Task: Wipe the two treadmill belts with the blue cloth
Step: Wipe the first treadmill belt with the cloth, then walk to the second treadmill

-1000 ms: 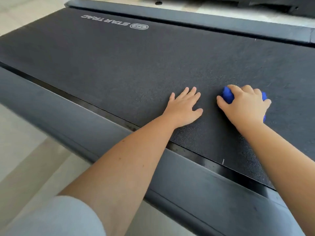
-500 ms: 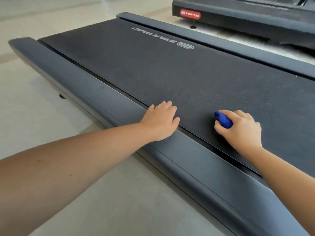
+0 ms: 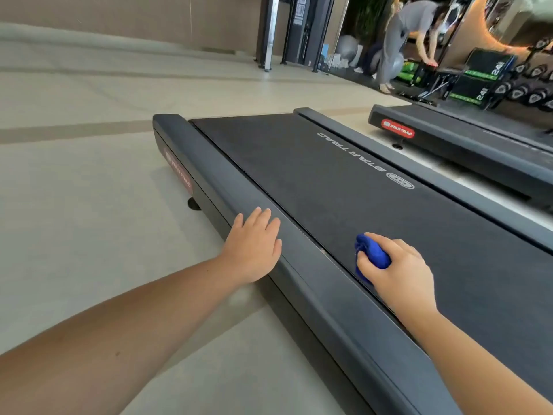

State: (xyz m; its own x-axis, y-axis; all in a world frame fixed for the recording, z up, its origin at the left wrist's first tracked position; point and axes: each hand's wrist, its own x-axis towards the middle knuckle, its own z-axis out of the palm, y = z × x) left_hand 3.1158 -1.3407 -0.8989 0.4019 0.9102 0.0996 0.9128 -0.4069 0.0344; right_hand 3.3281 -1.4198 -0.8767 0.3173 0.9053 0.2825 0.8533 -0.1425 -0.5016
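1. Blue cloth (image 3: 372, 255), bunched into a wad, sits on the near treadmill belt (image 3: 344, 181) close to its left edge; the right hand (image 3: 399, 269) grips it with curled fingers and presses it down on the belt.
2. Left hand (image 3: 254, 247) lies flat, fingers straight and together, on the grey side rail (image 3: 209, 175) beside the belt; it holds nothing.
3. Second treadmill (image 3: 466, 148) stands to the right, apart from the first; a person (image 3: 401, 34) bends over far behind.
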